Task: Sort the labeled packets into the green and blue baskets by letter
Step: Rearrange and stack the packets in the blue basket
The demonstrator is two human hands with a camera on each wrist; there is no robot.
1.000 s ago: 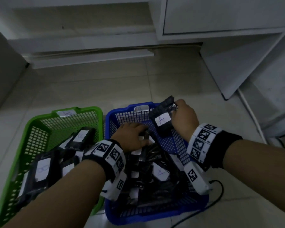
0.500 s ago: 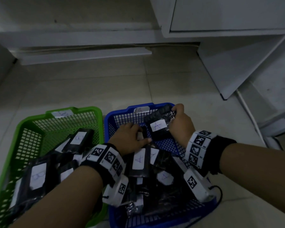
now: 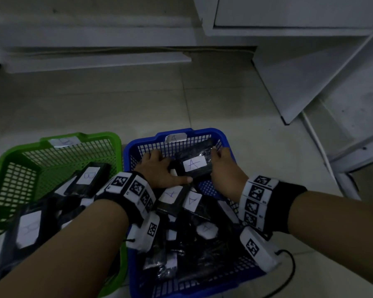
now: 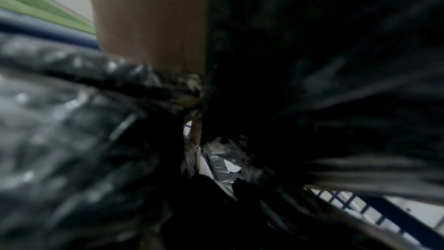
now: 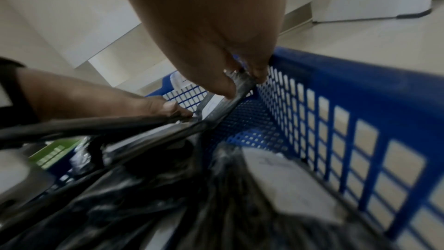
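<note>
Pinching the A packet (image 3: 193,163) edge, right hand (image 3: 223,168) over blue basket (image 3: 205,132).

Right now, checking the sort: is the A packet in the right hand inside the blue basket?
Inside. The packet sits below the blue basket rim, pinched by the right hand.

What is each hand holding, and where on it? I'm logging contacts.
The right hand pinches the A packet by its right edge, over the blue basket. The left hand lies on the packets; whether it holds one cannot be told.
</note>
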